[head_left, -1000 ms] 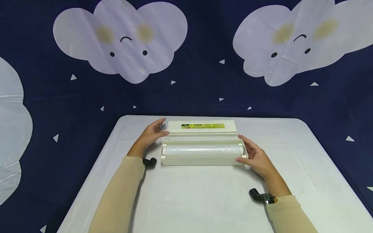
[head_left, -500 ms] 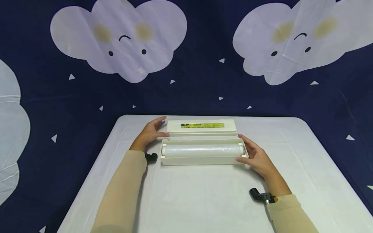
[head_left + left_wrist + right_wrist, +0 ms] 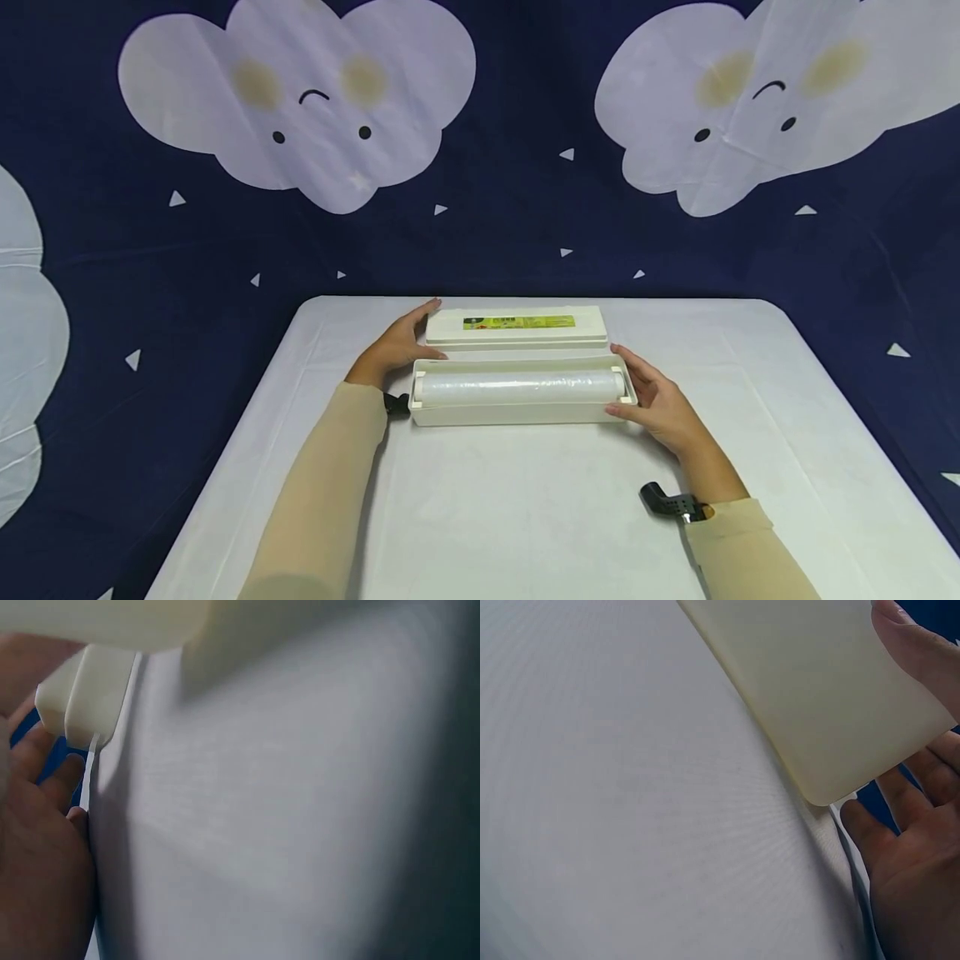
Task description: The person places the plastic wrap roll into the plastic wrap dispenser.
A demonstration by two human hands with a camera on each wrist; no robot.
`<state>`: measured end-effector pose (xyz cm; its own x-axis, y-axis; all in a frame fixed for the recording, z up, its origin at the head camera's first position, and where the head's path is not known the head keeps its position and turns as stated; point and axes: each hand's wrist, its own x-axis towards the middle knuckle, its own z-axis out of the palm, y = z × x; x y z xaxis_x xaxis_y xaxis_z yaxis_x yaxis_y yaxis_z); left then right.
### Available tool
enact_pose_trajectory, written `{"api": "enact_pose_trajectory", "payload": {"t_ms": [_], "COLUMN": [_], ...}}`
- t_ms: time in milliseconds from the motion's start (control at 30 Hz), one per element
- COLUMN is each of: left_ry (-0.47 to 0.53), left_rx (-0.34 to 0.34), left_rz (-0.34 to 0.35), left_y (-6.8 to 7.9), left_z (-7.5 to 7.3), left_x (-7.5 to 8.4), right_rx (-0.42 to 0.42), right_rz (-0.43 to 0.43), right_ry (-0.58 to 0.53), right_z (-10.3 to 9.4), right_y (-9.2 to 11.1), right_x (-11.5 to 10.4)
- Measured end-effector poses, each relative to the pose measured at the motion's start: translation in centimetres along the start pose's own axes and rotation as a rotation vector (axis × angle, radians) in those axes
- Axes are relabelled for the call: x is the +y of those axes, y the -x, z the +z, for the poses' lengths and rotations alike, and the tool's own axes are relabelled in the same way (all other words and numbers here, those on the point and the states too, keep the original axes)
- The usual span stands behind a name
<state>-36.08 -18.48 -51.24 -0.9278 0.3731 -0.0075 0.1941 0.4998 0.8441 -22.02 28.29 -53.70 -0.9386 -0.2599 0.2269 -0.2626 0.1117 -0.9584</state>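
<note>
A white cling film box (image 3: 510,415) lies lengthwise on the table with a roll of cling film (image 3: 517,387) inside it. Behind it rests its white lid (image 3: 517,335), bearing a yellow-green label. My right hand (image 3: 660,408) holds the box's right end, thumb on the front wall and fingers round the far side. My left hand (image 3: 393,343) is at the lid's left end, thumb by the front edge and fingertips at the back corner. In the left wrist view, relaxed fingers (image 3: 64,780) show below the lid end (image 3: 97,697), with a gap between.
The white-covered table (image 3: 540,517) ends just behind the lid. A dark blue cloth (image 3: 517,183) with pale clouds hangs beyond that edge. Black wrist cameras (image 3: 663,502) sit on both wrists.
My left hand has moved right and come round the lid's left end. My right hand stays on the box; box and lid keep their places. The head view has shifted slightly.
</note>
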Motion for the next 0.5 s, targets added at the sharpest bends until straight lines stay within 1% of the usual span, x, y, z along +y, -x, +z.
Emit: {"api": "enact_pose_trajectory", "payload": {"t_ms": [167, 367, 500], "left_ry": [-0.016, 0.059, 0.084], "left_rx": [0.027, 0.070, 0.097], "left_rz": [0.015, 0.028, 0.039], "left_y": [0.02, 0.42, 0.77], "left_z": [0.25, 0.64, 0.70], "left_x": [-0.41, -0.54, -0.31], "right_rx": [0.000, -0.001, -0.001], "right_rz": [0.002, 0.004, -0.002], "right_ry": [0.007, 0.017, 0.009], "right_z": [0.10, 0.28, 0.35], "right_y": [0.06, 0.21, 0.14], "right_x": [-0.06, -0.18, -0.40]}}
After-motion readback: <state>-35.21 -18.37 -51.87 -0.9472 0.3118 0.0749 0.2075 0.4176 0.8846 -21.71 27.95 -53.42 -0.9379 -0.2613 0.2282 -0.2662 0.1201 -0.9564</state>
